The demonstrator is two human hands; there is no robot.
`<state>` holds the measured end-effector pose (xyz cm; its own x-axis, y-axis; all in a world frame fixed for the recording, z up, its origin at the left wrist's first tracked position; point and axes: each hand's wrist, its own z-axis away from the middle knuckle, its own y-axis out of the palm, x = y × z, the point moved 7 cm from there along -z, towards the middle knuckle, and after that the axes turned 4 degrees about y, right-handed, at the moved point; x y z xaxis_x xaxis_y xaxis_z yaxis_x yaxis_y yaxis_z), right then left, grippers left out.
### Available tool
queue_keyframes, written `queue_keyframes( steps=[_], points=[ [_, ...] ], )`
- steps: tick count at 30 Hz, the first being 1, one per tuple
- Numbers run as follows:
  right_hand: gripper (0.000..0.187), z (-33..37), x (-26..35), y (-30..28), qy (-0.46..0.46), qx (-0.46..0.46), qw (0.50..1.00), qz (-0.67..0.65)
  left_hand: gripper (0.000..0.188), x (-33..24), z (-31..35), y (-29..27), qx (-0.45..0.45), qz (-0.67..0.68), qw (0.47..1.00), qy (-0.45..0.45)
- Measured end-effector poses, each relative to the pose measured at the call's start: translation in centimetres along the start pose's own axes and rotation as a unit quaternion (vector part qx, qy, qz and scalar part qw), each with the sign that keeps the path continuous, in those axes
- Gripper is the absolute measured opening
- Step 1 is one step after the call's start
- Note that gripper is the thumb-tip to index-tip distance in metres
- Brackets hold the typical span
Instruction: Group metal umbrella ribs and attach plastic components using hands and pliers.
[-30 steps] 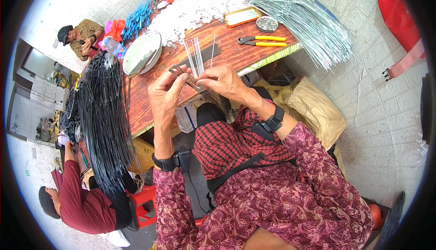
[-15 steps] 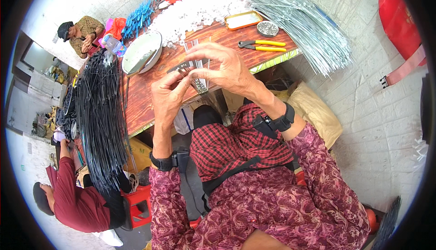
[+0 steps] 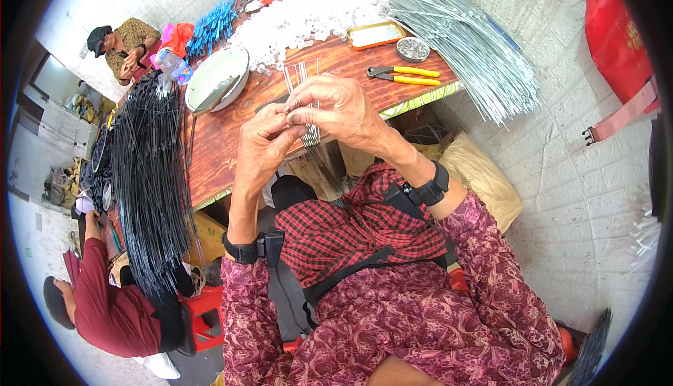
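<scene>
Both hands meet over the near edge of the wooden table [image 3: 231,155], fingertips almost touching. My left hand [image 3: 261,144] is closed in a pinch between thumb and fingers; the small thing in it is too hidden to name. My right hand [image 3: 336,109], also pinched shut, comes in from the right, its fingertips close to those of the left. Several thin wires [image 3: 317,149], pale at the top and dark lower down, run behind my right hand and over the table edge towards my lap. Whether the right fingers grip these wires or something smaller cannot be seen.
Behind my hands lie a white basin [image 3: 235,71], a heap of small white pieces [image 3: 308,18], an orange-rimmed tray [image 3: 375,32], a round tin [image 3: 413,48] and yellow-handled pliers [image 3: 413,76]. Black wires [image 3: 151,190] hang off the left; silvery wires [image 3: 477,50] overhang the right. Two people work at left.
My right hand has come slightly lower, and the fingertips of both hands have drawn together. The dark flat piece seen between them is now mostly covered; more of the wires' dark lower part shows.
</scene>
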<state>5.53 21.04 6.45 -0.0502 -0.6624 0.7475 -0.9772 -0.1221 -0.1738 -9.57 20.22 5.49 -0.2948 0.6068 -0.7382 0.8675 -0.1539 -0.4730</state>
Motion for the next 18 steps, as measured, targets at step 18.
queue_keyframes(
  steps=[18],
  points=[
    [0.016, -0.4, -0.9, 0.2, 0.079, 0.045, 0.996, -0.015, 0.021, -0.4, 0.5, -0.5, -0.007, -0.104, 0.993, 0.047]
  ],
)
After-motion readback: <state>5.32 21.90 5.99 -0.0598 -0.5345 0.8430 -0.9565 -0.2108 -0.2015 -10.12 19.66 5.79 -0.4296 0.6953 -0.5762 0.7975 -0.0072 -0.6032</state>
